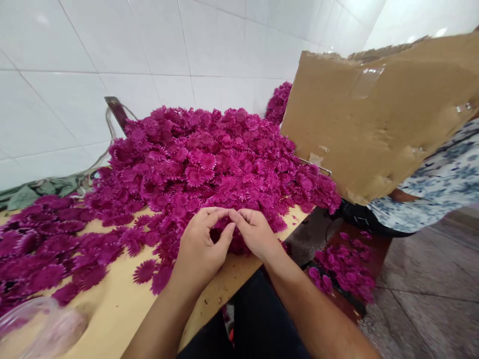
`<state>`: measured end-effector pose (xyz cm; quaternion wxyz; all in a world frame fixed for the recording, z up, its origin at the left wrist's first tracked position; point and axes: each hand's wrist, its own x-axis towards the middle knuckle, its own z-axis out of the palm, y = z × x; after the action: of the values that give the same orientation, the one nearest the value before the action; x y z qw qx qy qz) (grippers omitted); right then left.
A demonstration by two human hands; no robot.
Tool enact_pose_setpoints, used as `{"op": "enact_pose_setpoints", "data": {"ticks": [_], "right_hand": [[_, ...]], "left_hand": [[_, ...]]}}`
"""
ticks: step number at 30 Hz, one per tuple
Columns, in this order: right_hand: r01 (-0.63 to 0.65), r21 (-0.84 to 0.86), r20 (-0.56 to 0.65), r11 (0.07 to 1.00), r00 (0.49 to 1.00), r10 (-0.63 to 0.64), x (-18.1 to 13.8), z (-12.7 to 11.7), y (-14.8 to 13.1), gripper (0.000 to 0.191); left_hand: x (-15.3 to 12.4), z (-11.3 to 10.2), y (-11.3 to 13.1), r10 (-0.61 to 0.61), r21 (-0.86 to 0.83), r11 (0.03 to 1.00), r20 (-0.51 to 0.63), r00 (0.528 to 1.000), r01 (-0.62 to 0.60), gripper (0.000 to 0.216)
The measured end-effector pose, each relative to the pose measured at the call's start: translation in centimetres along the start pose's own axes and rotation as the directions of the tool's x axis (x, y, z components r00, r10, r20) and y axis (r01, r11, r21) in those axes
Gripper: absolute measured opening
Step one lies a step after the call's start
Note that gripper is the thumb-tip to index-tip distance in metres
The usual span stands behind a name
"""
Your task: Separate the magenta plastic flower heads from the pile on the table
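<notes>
My left hand [205, 244] and my right hand [256, 233] meet at the fingertips over the table's front edge. Both are closed in a pinch, with thumbs and forefingers brought together. Anything between the fingertips is too small or hidden to make out. Directly behind the hands rises a big heap of magenta artificial flower heads [209, 159], with fringed petals. Some of these show dark below my fingers. A single loose flower head [145, 271] lies on the yellowish tabletop [116, 304], left of my left hand.
More flowers [41, 249] spread across the table's left side, near a see-through plastic tub [30, 324]. At right, a cardboard sheet [374, 119] stands before a person in a blue-and-white patterned garment [445, 174]. Lower down lies another flower pile [350, 264]. White tiled wall [142, 45] backs the table.
</notes>
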<state>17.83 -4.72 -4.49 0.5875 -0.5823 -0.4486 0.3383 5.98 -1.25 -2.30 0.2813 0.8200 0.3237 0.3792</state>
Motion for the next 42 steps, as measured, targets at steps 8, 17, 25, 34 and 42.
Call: {"op": "enact_pose_setpoints", "data": {"ticks": [8, 17, 25, 34, 42], "right_hand": [[0.070, 0.110, 0.084, 0.991, 0.993, -0.080, 0.1, 0.8, -0.3, 0.030], [0.107, -0.003, 0.094, 0.994, 0.990, -0.106, -2.5, 2.0, -1.6, 0.019], [-0.028, 0.265, 0.065, 0.964, 0.998, 0.011, -0.6, 0.1, -1.4, 0.025], [0.002, 0.147, -0.003, 0.989, 1.000, -0.002, -0.4, 0.9, -0.5, 0.038], [0.023, 0.201, 0.037, 0.979, 0.999, -0.031, -0.8, 1.7, -0.7, 0.036]], "left_hand": [[0.5, 0.1, -0.7, -0.233, -0.143, 0.964, -0.059, 0.971, 0.223, 0.023], [3.3, -3.0, -3.1, -0.531, -0.498, 0.820, -0.477, 0.700, 0.282, 0.012], [1.2, -2.7, -2.5, -0.052, 0.045, 0.997, -0.264, 0.963, 0.067, 0.032], [-0.2, -1.2, -0.8, -0.049, -0.019, 0.999, 0.041, 0.998, 0.050, 0.025], [-0.3, -0.7, -1.3, -0.116, -0.013, 0.993, -0.132, 0.984, 0.116, 0.020]]}}
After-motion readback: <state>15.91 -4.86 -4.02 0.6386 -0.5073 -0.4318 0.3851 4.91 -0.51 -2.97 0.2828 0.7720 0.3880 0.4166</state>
